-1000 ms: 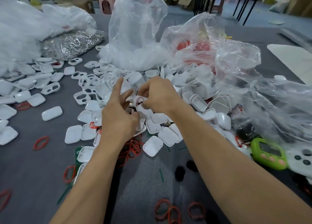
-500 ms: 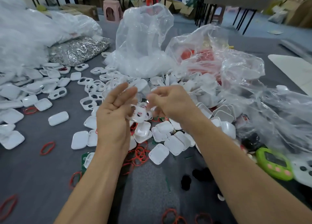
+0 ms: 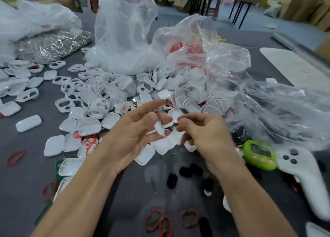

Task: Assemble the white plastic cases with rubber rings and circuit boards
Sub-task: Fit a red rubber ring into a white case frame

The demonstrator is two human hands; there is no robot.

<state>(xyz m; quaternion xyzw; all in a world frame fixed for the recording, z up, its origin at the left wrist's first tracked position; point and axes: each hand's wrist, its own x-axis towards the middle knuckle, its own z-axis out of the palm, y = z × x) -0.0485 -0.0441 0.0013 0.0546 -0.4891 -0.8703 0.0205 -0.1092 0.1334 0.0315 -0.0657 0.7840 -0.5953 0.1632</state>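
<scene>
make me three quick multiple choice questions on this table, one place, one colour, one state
1. Where is the green timer? A in a bag; B on a stool; C right of the right hand, beside the controller.
2. What colour are the loose rings? A red; B blue; C yellow.
3. What is the right hand doing? A lying flat and empty; B pinching a white case; C holding the timer.
Answers: C, it sits next to the controller; A, every ring seen is red; B, its curled fingers close on the case.
</scene>
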